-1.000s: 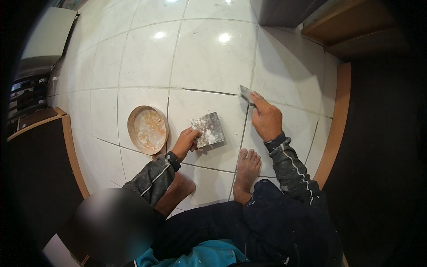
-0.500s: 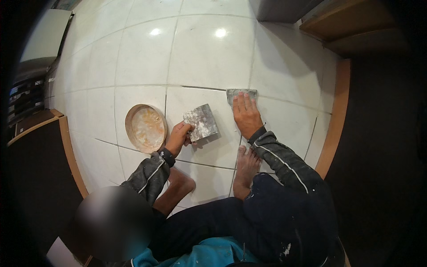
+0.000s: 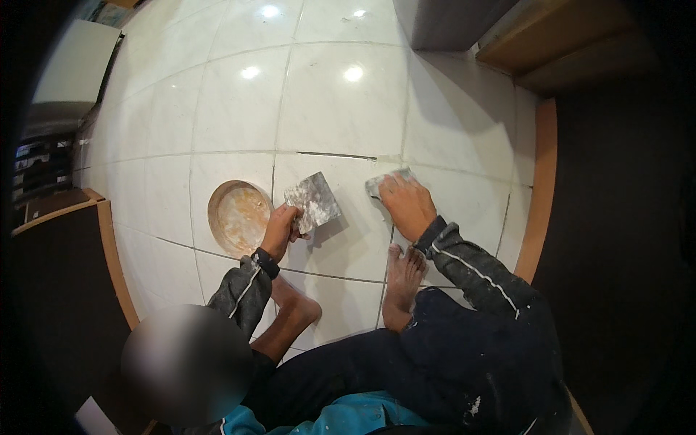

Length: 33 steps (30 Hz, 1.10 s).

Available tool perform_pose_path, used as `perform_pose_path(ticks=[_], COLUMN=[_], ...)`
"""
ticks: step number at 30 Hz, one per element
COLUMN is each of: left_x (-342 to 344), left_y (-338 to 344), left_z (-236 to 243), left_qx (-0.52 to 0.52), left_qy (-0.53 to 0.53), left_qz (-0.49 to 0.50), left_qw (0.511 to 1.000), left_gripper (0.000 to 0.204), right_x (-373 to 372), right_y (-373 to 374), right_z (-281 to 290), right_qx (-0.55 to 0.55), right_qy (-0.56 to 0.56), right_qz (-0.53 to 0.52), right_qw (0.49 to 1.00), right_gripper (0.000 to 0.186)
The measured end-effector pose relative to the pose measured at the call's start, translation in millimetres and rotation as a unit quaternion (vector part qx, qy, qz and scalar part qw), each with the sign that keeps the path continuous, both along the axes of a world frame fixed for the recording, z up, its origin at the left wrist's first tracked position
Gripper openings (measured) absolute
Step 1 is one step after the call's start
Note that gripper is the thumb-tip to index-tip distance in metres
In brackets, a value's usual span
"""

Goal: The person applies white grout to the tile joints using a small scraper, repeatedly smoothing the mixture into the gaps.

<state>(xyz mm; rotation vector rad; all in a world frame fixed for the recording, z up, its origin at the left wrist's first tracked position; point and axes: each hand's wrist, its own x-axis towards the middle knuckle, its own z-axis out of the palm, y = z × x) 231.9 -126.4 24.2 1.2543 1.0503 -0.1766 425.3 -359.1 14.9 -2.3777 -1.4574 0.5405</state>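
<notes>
In my left hand (image 3: 280, 228) is a square, flat metal putty knife (image 3: 317, 201), its blade smeared with white paste and held above a tile. My fingers are closed around its near left corner; its handle is hidden. My right hand (image 3: 408, 206) grips a second, grey scraper (image 3: 375, 185) with bent fingers over the blade, just on my side of a tile joint. A pale smear (image 3: 389, 158) crosses that joint by the end of a dark, open stretch (image 3: 337, 155). Left of my left hand stands a round, shallow pan (image 3: 214, 210) with whitish and orange-yellow residue inside.
Glossy white floor tiles (image 3: 232, 109) extend ahead, several joints dark. My bare right foot (image 3: 402, 279) is close below my right wrist. Wood-edged dark furniture stands at the left (image 3: 119, 261) and right (image 3: 540, 196). A grey block (image 3: 449, 25) stands at the far right.
My right hand has drawn its scraper back off the joint, turning it, and its fingers have bent. A pale smear now shows there. My left hand has shifted slightly left with its putty knife.
</notes>
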Motion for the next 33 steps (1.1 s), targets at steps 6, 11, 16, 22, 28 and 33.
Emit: perform_pose_path(ticks=[6,11,16,22,28,33], left_x=[8,6,14,10,10,12], left_y=[-4,-1,-4,1,0,1], left_z=[9,8,17,12,10,15], left_qx=[-0.022,-0.020,-0.026,-0.015,-0.018,-0.026], left_qy=[0.016,-0.003,-0.002,0.009,0.004,0.009], left_qz=[-0.012,-0.006,0.003,-0.006,0.003,-0.005], left_qw=[1.000,1.000,1.000,1.000,1.000,1.000], left_gripper=[0.017,0.016,0.014,0.014,0.014,0.015], right_x=[36,34,2,-16,34,37], right_y=[47,37,9,-18,-43,-44], right_z=[-6,-3,3,26,1,-14], right_qx=[0.121,0.005,-0.060,0.068,0.223,0.279], right_qy=[-0.121,-0.140,-0.155,0.013,0.431,0.656], right_qz=[0.041,-0.021,-0.019,-0.062,-0.306,-0.367], right_qw=[0.984,0.990,0.986,0.996,0.819,0.597], right_gripper=[0.027,0.023,0.025,0.032,0.042,0.040])
